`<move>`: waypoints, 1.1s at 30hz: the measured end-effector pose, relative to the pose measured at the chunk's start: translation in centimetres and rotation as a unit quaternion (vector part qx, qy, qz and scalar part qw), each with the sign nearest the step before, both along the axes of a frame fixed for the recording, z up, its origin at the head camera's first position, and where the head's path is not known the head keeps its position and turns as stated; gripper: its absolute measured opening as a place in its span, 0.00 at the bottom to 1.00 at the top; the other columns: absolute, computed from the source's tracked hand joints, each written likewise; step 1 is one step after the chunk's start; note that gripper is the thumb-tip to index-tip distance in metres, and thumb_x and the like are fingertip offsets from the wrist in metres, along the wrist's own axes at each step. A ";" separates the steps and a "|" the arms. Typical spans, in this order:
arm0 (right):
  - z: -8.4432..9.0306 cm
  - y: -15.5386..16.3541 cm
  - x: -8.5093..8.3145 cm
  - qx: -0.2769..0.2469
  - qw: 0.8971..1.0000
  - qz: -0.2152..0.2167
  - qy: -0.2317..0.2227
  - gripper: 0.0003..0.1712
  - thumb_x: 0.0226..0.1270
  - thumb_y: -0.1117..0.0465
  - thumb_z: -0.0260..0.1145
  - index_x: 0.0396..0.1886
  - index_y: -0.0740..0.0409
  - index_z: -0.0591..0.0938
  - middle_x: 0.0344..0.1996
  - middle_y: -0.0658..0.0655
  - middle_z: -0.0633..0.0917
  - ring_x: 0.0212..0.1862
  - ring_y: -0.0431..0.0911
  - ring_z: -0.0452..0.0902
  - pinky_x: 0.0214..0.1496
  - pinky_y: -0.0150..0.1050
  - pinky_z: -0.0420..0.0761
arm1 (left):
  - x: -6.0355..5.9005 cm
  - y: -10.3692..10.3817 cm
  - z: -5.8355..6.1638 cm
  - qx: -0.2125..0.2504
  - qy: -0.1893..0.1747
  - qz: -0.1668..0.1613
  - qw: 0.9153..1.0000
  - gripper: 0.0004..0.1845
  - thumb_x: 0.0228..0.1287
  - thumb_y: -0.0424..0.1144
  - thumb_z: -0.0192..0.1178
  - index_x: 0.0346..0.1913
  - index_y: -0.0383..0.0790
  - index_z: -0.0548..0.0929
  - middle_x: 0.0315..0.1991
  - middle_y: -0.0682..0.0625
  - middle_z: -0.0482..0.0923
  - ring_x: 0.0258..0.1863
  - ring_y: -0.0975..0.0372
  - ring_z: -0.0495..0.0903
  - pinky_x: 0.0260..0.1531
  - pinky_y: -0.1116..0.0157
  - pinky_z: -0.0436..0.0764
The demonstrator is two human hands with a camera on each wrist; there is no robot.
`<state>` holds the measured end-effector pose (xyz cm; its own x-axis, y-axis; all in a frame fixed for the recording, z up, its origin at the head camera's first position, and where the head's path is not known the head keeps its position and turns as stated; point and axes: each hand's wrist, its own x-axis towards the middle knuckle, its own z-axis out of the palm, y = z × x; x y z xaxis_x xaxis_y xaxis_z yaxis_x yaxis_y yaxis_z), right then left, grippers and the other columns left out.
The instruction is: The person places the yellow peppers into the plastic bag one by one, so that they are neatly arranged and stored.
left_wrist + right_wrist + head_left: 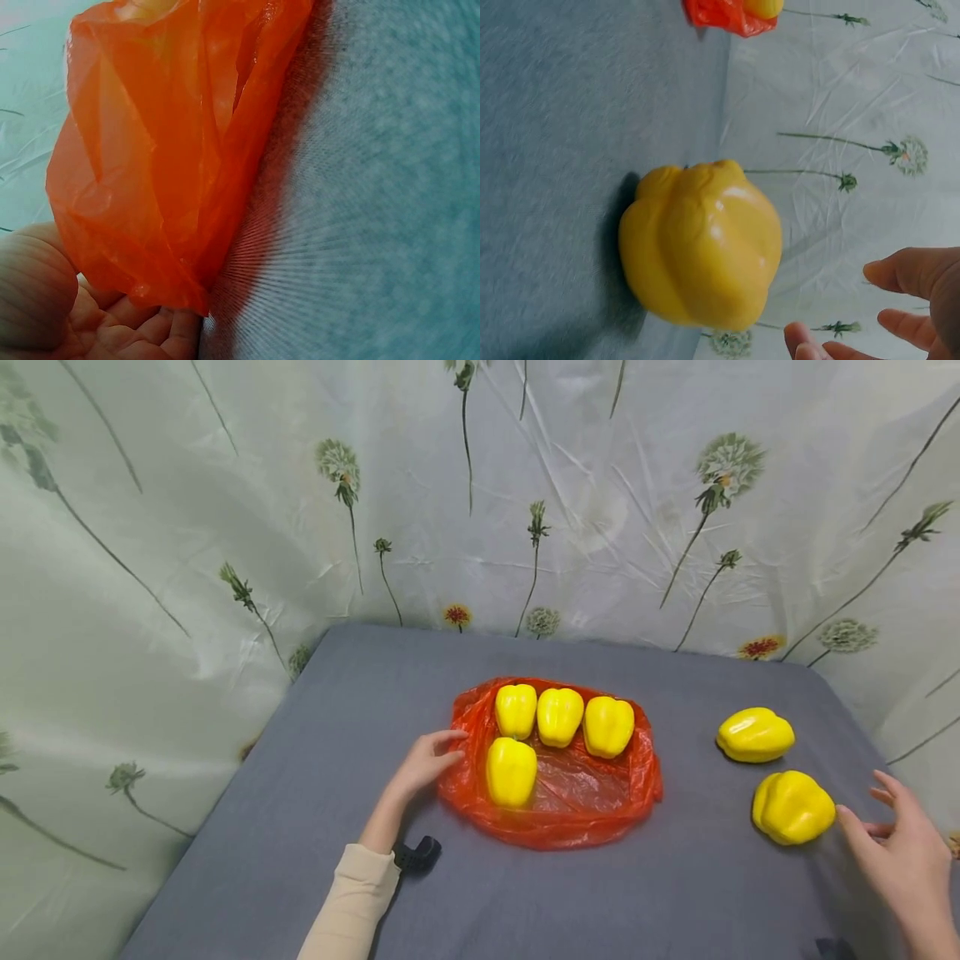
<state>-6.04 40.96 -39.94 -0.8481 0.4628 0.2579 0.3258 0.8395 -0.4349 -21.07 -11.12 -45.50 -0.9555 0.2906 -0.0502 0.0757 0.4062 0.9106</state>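
A red plastic bag point(652, 777), its mouth spread wide, holds several yellow bell peppers point(512, 772): a row at the back and one at the front left. At the bag's left side, my left hand point(423, 764) touches it with extended fingers; in the left wrist view the bag's side point(142, 172) covers part of the fingers point(154, 330). To the right, a bell pepper point(793, 807) lies on its side, its lobed end facing the camera in the right wrist view point(701, 247). My right hand point(900, 847) is just right of it, fingers spread and holding nothing.
Another yellow bell pepper point(756, 735) lies behind the nearer loose one. All rest on a grey cloth-covered table point(600, 902). A flower-print curtain point(585, 527) hangs behind the table and along its left side. A black strap piece point(420, 856) is at my left wrist.
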 end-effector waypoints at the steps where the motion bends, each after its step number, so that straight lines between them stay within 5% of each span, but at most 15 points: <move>1: 0.1 0.0 0.1 0.006 1.000 -0.003 -0.008 0.38 0.67 0.55 0.56 0.72 0.62 0.53 0.59 0.79 0.69 0.18 0.36 0.72 0.15 0.38 0.71 | 0.0 0.0 0.0 0.000 0.002 -0.001 1.000 0.19 0.63 0.33 0.55 0.57 0.36 0.77 0.57 0.39 0.77 0.56 0.49 0.76 0.56 0.54 0.77; 2: 0.1 0.0 0.2 0.011 1.000 -0.009 -0.017 0.38 0.67 0.55 0.55 0.72 0.64 0.53 0.58 0.80 0.69 0.18 0.36 0.72 0.15 0.36 0.69 | 0.1 0.0 0.0 -0.001 0.000 -0.001 1.000 0.19 0.63 0.34 0.55 0.57 0.36 0.77 0.57 0.39 0.77 0.55 0.49 0.77 0.56 0.54 0.77; 6: 0.5 -0.2 0.4 0.001 0.996 -0.016 -0.082 0.41 0.69 0.51 0.52 0.70 0.72 0.48 0.56 0.84 0.65 0.33 0.70 0.73 0.23 0.50 0.75 | 0.0 0.0 0.0 0.005 -0.003 0.000 1.000 0.19 0.63 0.35 0.56 0.58 0.36 0.77 0.57 0.39 0.77 0.53 0.50 0.78 0.54 0.55 0.78; 9: -0.3 0.4 0.5 -0.022 0.986 -0.015 -0.166 0.47 0.71 0.42 0.45 0.70 0.73 0.41 0.60 0.86 0.57 0.51 0.77 0.62 0.41 0.67 0.72 | 0.0 0.0 -0.1 0.003 -0.005 0.002 1.000 0.19 0.64 0.34 0.56 0.58 0.36 0.77 0.57 0.39 0.77 0.53 0.50 0.78 0.54 0.55 0.79; 14: -1.1 0.4 0.3 -0.054 0.965 0.012 -0.255 0.50 0.71 0.37 0.36 0.69 0.75 0.34 0.62 0.86 0.49 0.60 0.79 0.48 0.53 0.75 0.58 | 0.1 0.1 0.0 -0.003 -0.007 0.008 1.000 0.19 0.63 0.34 0.56 0.57 0.37 0.77 0.56 0.40 0.78 0.52 0.51 0.78 0.53 0.56 0.79; 19: -1.6 -0.1 -0.1 -0.044 0.970 0.072 -0.228 0.45 0.73 0.43 0.38 0.69 0.75 0.36 0.61 0.86 0.51 0.60 0.79 0.47 0.50 0.75 0.58 | 0.2 0.1 0.0 0.000 -0.013 0.010 1.000 0.19 0.63 0.34 0.56 0.57 0.38 0.77 0.57 0.40 0.78 0.55 0.51 0.77 0.55 0.54 0.77; 33: -2.3 -1.6 -1.2 -0.055 0.984 0.103 -0.137 0.42 0.74 0.50 0.43 0.71 0.74 0.38 0.64 0.84 0.50 0.61 0.77 0.49 0.57 0.72 0.57 | 0.1 -0.1 0.0 -0.001 -0.005 0.003 1.000 0.19 0.63 0.34 0.55 0.58 0.38 0.77 0.58 0.40 0.76 0.58 0.49 0.75 0.58 0.52 0.75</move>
